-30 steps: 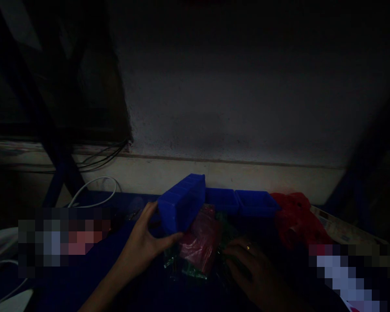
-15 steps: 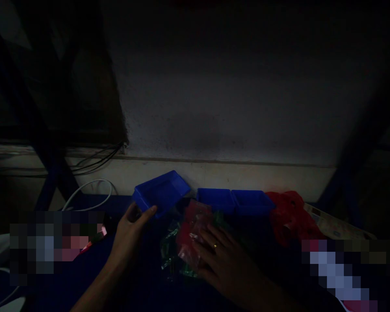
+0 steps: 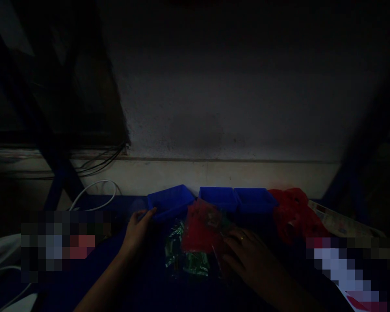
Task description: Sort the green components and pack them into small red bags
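Note:
The scene is very dark. My left hand (image 3: 139, 229) grips the near left corner of a blue plastic bin (image 3: 170, 201) that rests on the blue table top. Two more blue bins (image 3: 237, 198) stand in a row to its right, against the wall. My right hand (image 3: 247, 255) lies on small plastic bags in front of the bins: a red bag (image 3: 199, 229) and green-tinted clear bags (image 3: 185, 260). Its fingers curl on the bags' right edge; a ring shows on one finger.
A crumpled red plastic bag (image 3: 294, 214) lies right of the bins, with printed paper (image 3: 338, 221) beyond it. White cable (image 3: 94, 188) loops at the back left. A pale wall rises right behind the bins. Blurred patches cover both lower sides.
The bin my left hand held tilted up in the air has come down flat onto the table beside the other two. My right hand slid slightly right on the bags.

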A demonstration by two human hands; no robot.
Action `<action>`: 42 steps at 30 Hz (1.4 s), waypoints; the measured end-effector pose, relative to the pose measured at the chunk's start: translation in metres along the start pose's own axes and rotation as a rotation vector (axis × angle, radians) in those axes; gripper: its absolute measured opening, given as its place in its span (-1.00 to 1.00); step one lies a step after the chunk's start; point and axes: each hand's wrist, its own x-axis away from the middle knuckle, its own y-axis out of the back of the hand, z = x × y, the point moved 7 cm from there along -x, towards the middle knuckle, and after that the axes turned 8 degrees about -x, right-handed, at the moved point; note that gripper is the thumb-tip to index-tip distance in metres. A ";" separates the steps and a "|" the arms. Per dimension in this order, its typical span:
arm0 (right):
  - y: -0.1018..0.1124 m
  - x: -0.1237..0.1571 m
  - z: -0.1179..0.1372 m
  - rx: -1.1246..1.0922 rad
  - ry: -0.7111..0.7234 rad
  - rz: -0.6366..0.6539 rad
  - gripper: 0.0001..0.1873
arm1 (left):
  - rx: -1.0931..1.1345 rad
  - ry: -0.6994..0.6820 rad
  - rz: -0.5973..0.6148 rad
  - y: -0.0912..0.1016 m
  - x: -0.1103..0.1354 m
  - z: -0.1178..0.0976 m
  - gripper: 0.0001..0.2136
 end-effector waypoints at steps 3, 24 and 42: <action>0.006 -0.002 0.005 0.012 0.036 0.013 -0.70 | -0.104 -0.062 0.022 0.001 -0.005 -0.004 -0.77; -0.007 -0.002 0.005 -0.045 0.036 0.049 -0.62 | -0.891 -1.141 0.503 -0.075 0.096 -0.026 -0.66; -0.010 0.000 0.004 0.133 0.122 0.044 -0.49 | -0.773 -1.022 0.528 -0.068 0.090 -0.026 -0.69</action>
